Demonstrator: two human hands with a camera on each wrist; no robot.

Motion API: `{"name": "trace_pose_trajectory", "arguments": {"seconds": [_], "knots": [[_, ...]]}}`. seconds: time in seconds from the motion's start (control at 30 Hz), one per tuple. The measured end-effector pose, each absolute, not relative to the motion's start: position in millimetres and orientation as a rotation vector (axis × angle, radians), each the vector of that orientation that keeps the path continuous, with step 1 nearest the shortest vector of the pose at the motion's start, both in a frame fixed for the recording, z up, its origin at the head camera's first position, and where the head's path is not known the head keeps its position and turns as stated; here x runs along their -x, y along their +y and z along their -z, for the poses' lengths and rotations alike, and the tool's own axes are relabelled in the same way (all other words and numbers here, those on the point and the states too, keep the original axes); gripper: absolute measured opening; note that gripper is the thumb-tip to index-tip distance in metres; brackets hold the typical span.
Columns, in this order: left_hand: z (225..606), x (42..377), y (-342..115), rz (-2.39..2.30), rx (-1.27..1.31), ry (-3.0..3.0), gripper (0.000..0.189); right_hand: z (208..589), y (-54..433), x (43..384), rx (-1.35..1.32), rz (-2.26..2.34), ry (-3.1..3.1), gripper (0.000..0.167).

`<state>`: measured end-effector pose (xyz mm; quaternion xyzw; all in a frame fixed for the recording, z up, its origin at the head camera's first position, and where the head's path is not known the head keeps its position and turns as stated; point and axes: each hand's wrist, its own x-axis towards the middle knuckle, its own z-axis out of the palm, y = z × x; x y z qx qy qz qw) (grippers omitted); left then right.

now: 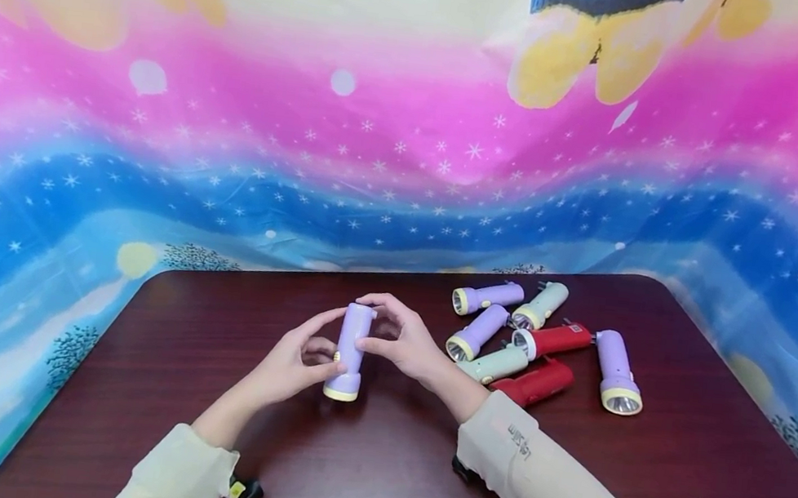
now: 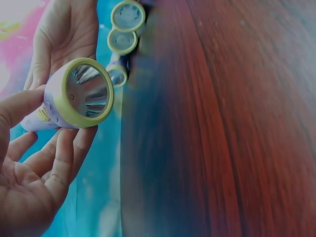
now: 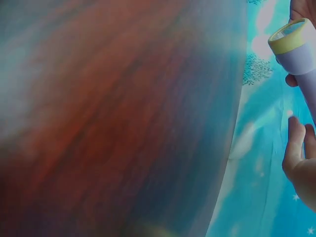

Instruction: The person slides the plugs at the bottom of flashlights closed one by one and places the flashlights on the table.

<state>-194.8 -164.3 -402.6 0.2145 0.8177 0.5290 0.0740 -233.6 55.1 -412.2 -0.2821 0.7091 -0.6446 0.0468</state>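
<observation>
Lilac flashlight [image 1: 355, 338] grasped between left grip [image 1: 293, 364] and right grip [image 1: 406, 342].
Forearms angle inward above the worktop [image 1: 358, 474]; left thumb and fingers pinch near the lens end, right ones the tail; other flashlights [image 1: 554, 339] lie rightward.

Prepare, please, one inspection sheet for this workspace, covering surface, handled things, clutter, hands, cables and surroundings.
Surface: dark reddish-brown wood-grain table.
Job's things: purple cylindrical flashlight with yellow rim, held off the table.
Clutter: three further purple flashlights, two pale-green flashlights and two red flashlights, all cylindrical, on the table's right side.
Hands: left hand grips near the lens end; right hand touches the tail end.
Cables: nothing seen.
Surroundings: pink-and-blue snowflake-printed backdrop behind the table.
</observation>
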Motion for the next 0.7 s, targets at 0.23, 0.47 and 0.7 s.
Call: {"name": "trace_pose_trajectory", "arguments": {"seconds": [0.23, 0.47, 0.7], "knots": [[401.3, 192.5, -181.6, -1.563, -0.631, 2.504, 0.075, 410.6, 37.3, 240.1, 0.923, 1.89, 2.243, 0.054], [400.5, 189.2, -198.6, -1.559, -0.575, 2.509, 0.075, 404.6, 19.7, 244.3, 0.946, 1.743, 2.31, 0.053], [401.1, 182.9, -210.2, -1.521, -0.505, 2.549, 0.075, 406.9, 5.3, 246.5, 0.941, 1.665, 2.304, 0.05]]}}
